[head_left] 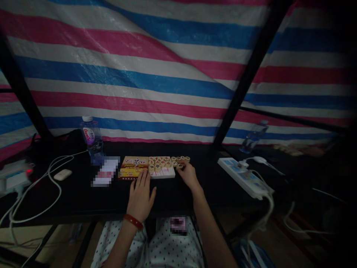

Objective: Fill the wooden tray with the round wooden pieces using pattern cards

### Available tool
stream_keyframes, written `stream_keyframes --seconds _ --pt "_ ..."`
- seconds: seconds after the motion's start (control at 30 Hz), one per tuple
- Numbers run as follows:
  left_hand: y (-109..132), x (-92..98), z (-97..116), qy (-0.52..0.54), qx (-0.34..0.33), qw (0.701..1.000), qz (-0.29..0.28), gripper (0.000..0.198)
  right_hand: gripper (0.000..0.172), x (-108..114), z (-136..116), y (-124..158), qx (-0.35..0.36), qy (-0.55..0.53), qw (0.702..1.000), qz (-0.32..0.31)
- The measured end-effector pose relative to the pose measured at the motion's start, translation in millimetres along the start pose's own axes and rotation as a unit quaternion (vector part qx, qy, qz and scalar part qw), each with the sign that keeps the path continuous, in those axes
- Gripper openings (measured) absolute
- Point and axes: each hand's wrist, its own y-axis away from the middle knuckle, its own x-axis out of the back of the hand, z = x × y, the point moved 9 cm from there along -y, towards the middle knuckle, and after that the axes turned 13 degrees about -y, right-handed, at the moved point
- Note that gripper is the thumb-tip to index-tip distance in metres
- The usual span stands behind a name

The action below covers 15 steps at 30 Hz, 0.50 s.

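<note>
My left hand (pixel 141 193) lies with its fingers spread, fingertips on the lower edge of a red and yellow box lid (pixel 133 165). Beside the lid, a white tray (pixel 165 174) holds several round wooden pieces with red and dark characters (pixel 160 163) in its upper part; its lower part shows a pink and white bottom. More round pieces (pixel 182 159) sit on the black table just right of the tray. My right hand (pixel 189 175) has its fingers closed around one piece (pixel 180 166) at the near side of that group.
On the left are a bottle (pixel 93 143), a blurred-out card (pixel 106 171), a small white case (pixel 63 174) and white cables (pixel 60 186). A power strip (pixel 241 176) and another bottle (pixel 253 137) stand on the right. Striped sheeting hangs behind the black table (pixel 173 197).
</note>
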Motion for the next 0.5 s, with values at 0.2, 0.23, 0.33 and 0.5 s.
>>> stream_keyframes --seconds 0.2,0.23,0.33,0.5 --pt "0 0.7 0 0.004 0.001 1.0 -0.003 0.05 0.031 13 -21 6 0.019 -0.005 0.996 0.089" --pt "0 0.9 0 0.004 0.0 1.0 -0.003 0.05 0.029 10 -29 8 0.038 -0.007 0.996 0.081" --pt "0 1.5 0 0.004 0.0 1.0 0.002 0.05 0.022 -12 -51 13 0.092 -0.008 0.996 0.008" --pt "0 1.7 0 0.004 -0.001 1.0 0.009 0.05 0.016 -33 -64 19 0.138 0.004 0.989 -0.058"
